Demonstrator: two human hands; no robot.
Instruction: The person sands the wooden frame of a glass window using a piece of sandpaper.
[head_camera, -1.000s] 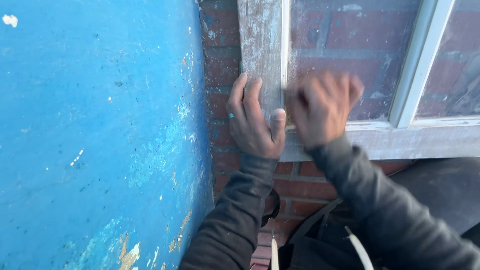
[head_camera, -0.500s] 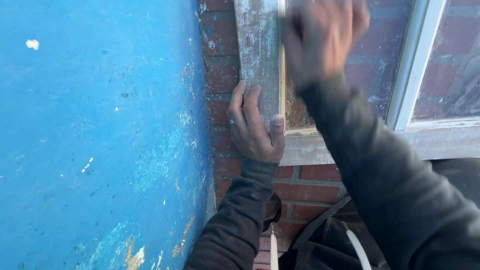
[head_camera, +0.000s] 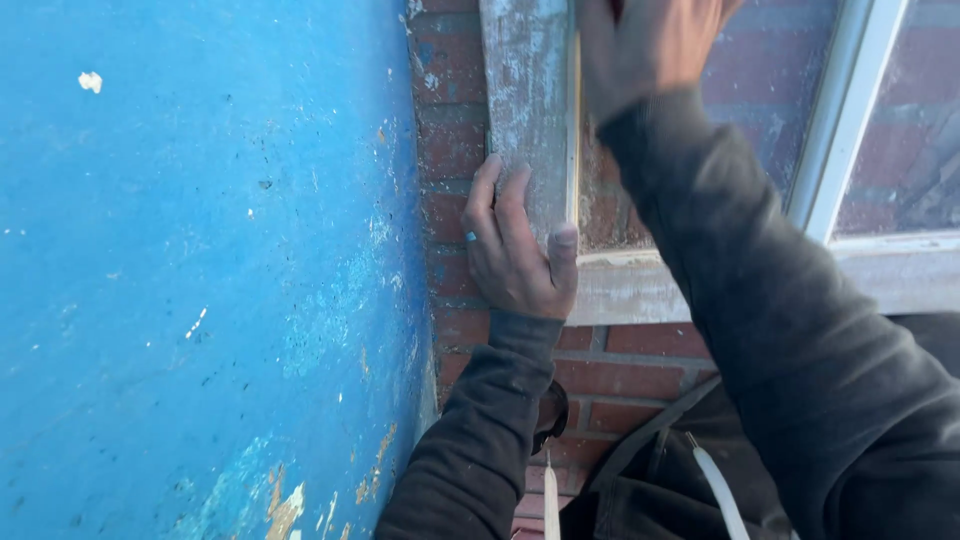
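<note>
A weathered grey-white wooden window post (head_camera: 525, 90) stands upright against the brick wall (head_camera: 450, 150). My left hand (head_camera: 515, 255) grips its lower end, fingers on the left side and thumb on the right face, just above the worn sill (head_camera: 630, 290). My right hand (head_camera: 645, 45) is high at the frame's top edge, blurred, pressed near the post's right edge. Whether it holds anything is hidden. Both arms wear dark sleeves.
A large blue painted surface (head_camera: 200, 270) with chips and scratches fills the left side, close to the post. A white inner window bar (head_camera: 845, 120) and glass (head_camera: 905, 150) lie to the right. Red bricks (head_camera: 640, 350) run below the sill. White cords (head_camera: 715, 490) hang at my chest.
My right hand has risen from beside the left hand at sill level to the top of the post. The left hand has kept its grip in place.
</note>
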